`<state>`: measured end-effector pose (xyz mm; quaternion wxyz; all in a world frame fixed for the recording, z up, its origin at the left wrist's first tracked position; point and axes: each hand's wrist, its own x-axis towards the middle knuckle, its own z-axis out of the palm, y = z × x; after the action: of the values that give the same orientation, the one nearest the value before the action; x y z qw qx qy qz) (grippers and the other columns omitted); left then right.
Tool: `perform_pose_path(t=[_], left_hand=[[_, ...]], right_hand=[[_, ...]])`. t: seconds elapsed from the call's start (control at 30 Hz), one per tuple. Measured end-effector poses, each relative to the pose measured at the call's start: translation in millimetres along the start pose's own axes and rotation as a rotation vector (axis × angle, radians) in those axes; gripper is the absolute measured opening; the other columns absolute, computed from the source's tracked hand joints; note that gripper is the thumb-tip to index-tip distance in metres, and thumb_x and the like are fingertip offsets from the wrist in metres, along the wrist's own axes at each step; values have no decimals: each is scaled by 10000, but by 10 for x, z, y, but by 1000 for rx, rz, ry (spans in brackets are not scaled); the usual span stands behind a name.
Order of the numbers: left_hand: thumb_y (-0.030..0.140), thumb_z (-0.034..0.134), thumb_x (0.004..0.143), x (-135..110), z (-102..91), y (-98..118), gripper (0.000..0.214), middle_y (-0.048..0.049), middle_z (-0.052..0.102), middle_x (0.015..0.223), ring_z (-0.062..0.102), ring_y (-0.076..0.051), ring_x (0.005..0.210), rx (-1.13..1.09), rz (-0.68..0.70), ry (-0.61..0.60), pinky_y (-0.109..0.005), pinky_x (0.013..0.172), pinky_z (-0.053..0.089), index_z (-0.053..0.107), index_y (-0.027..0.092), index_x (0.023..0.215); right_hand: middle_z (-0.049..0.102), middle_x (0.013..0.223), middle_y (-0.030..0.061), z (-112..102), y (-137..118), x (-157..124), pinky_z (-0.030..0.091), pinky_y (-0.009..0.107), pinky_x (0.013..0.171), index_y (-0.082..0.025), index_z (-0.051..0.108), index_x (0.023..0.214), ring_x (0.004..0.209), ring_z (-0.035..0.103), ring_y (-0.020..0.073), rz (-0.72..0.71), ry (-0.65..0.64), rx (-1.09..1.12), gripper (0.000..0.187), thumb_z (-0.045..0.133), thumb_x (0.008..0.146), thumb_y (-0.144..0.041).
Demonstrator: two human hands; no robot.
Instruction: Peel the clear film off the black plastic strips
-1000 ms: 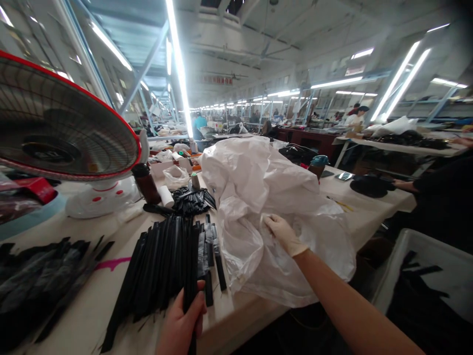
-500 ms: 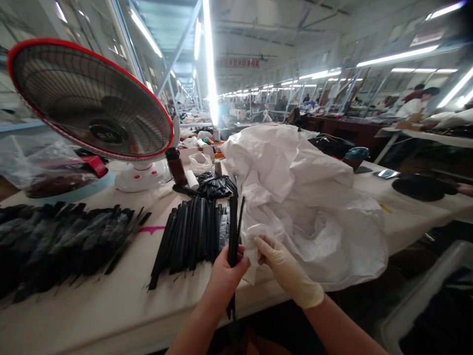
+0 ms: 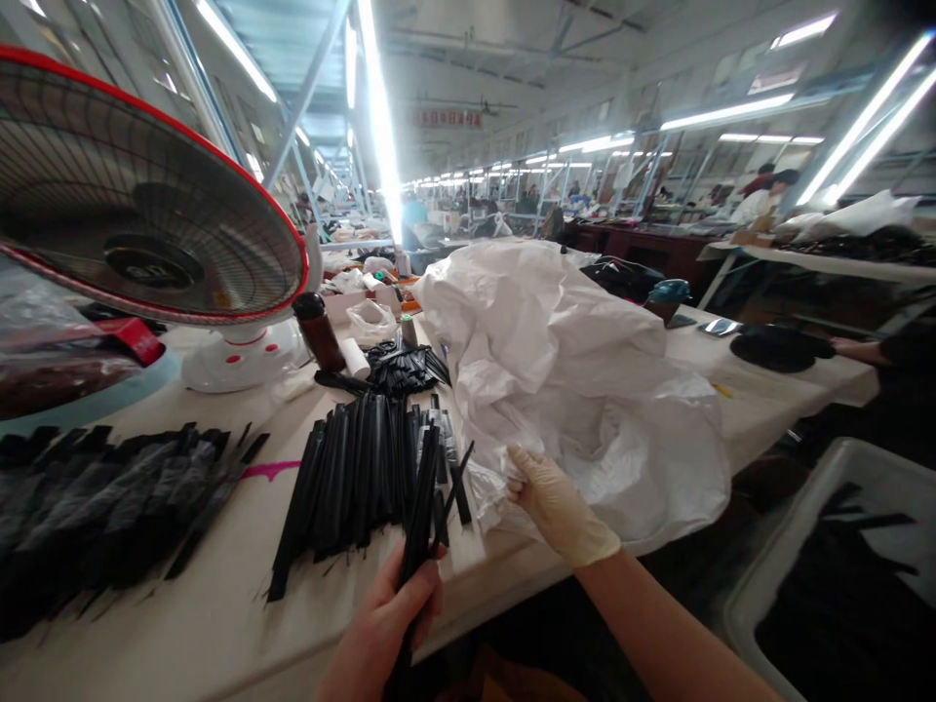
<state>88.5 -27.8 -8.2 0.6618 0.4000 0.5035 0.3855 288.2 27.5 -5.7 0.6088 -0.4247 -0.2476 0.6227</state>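
Observation:
My bare left hand (image 3: 409, 585) is closed around a bundle of narrow black strips (image 3: 422, 492), held upright and leaning slightly right at the table edge; one thin strip splays out from it. My right hand (image 3: 552, 507), in a pale glove, has its fingers curled together against the large crumpled white sheet (image 3: 548, 331). Something thin and whitish shows at its fingertips, but I cannot make out whether it is separate from the sheet. Just beyond my left hand, a row of black strips (image 3: 351, 478) lies side by side on the table.
Another pile of black strips (image 3: 109, 517) covers the left of the table (image 3: 212, 624). A red-rimmed fan (image 3: 153, 195) stands behind it. A brown bottle (image 3: 318, 331) and a white roll (image 3: 355, 359) sit farther back. A white bin (image 3: 753, 585) with black pieces is below right.
My left hand has moved down and left with the black strips, away from my right hand. My right hand has shifted slightly left, its fingers more curled. The view has turned right.

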Motion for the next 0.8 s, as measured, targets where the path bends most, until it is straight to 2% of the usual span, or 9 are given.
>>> perform_pose_path(t=[0.1,0.17,0.23,0.33,0.4,0.5,0.6,0.7,0.8], left_hand=[[566,682,644,-86,-64,10,524,56,538,469,340,-33,291,-3,-50,-35,-200,343,145,595,137,932],[594,674,640,-131,-86,19,544,31,572,479,364,-40,292,-15,-85,-47,-204,351,147,613,124,907],[605,678,632,-154,-96,14,551,16,593,484,394,-45,299,-17,-105,-55,-199,363,163,619,117,882],[610,680,627,-154,-103,-17,554,13,603,482,408,-47,296,-14,-109,-77,-190,369,172,616,117,872],[609,676,630,-150,-102,-41,548,11,603,477,405,-50,291,-9,-116,-100,-191,365,161,616,119,871],[596,668,644,-153,-85,-63,528,3,603,472,399,-51,285,-2,-135,-132,-194,364,152,618,117,860],[586,661,656,-161,-55,-65,510,1,604,476,388,-44,280,-10,-125,-143,-190,359,147,615,117,852],[574,661,666,-164,-42,-54,493,5,601,480,379,-35,293,-16,-116,-121,-183,362,156,613,119,852],[567,666,671,-164,-54,-48,513,8,595,479,379,-33,307,-18,-130,-92,-181,364,164,621,108,897]], right_hand=[[423,525,-63,21,-29,17,318,230,460,-208,497,577,486,366,81,-38,33,-12,386,759,610,-490],[485,574,-52,25,-43,10,346,223,488,-205,557,639,520,409,85,-50,10,-22,313,770,617,-434],[574,689,-33,20,-54,-1,386,220,545,-216,619,757,601,483,96,-20,-26,-9,254,779,619,-357],[627,783,-23,11,-70,-3,409,227,582,-234,652,862,663,535,107,64,-60,37,307,789,601,-318],[585,670,-45,13,-82,6,391,218,549,-218,648,789,590,500,87,64,-33,63,290,813,574,-322],[466,515,-77,23,-88,21,356,207,494,-195,585,627,489,414,61,-8,42,84,320,836,543,-374],[444,479,-81,29,-77,16,347,215,476,-195,558,590,458,399,61,-95,65,61,348,820,560,-422],[598,639,-50,14,-72,-13,422,238,600,-217,636,791,599,540,94,-175,54,-25,298,800,610,-388],[685,854,3,-20,-79,-31,439,287,756,-239,636,1022,836,612,156,-147,-4,-105,419,780,648,-361]])
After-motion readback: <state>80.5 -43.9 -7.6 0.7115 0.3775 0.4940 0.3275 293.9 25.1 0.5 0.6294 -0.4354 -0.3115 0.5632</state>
